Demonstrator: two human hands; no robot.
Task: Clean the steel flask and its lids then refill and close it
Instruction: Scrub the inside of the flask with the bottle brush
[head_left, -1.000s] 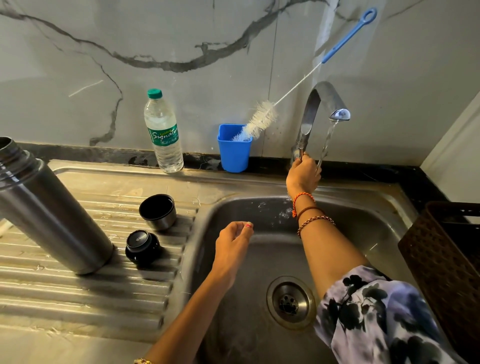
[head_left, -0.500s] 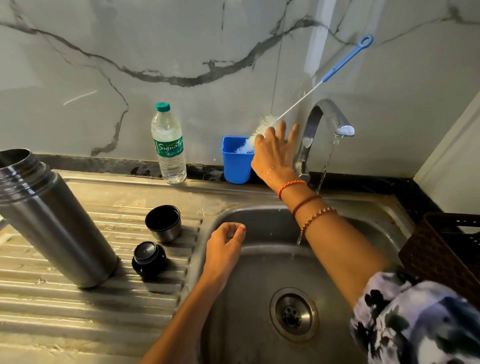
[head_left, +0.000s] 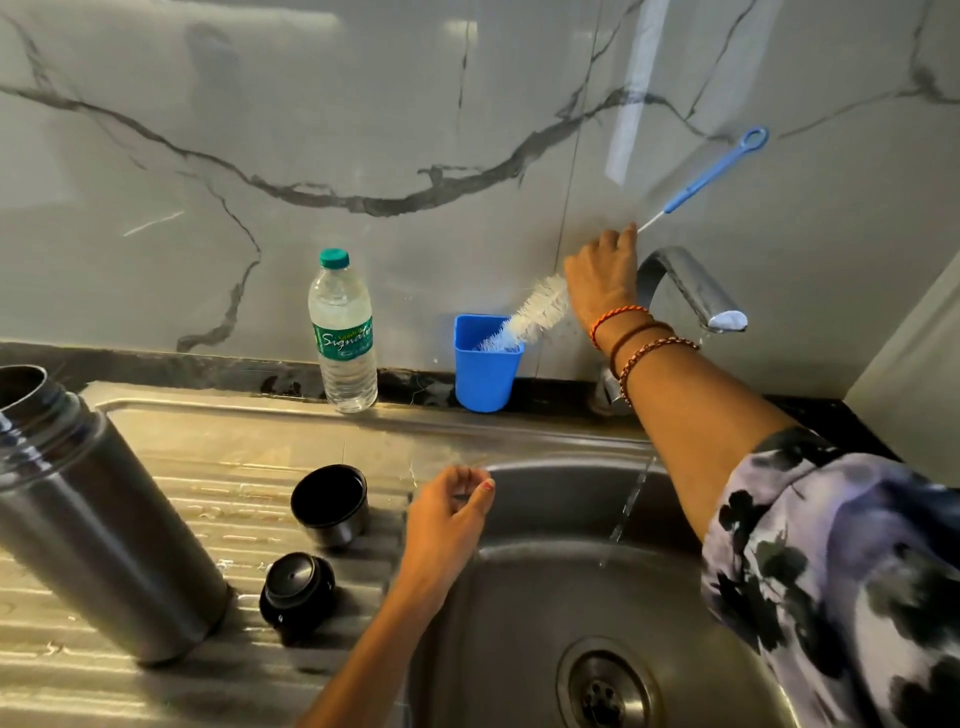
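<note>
Steel flask (head_left: 98, 525) stands open near the drainboard's (head_left: 249, 467) left edge; cup lid (head_left: 330, 504) and black stopper (head_left: 297, 590) just right of it. Water bottle (head_left: 344, 332) and blue cup (head_left: 483, 369) at back edge. Left hand (head_left: 447, 525) loosely curled, empty, over sink (head_left: 519, 597) rim. Right hand (head_left: 602, 280) closed around bottle brush (head_left: 535, 312) stem. Tap (head_left: 691, 286) running.

Brush wire (head_left: 647, 224) behind right hand (head_left: 602, 275)

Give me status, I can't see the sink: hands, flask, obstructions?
Right hand on brush wire, left hand empty. Flask open, lids off. Tap running.
</note>
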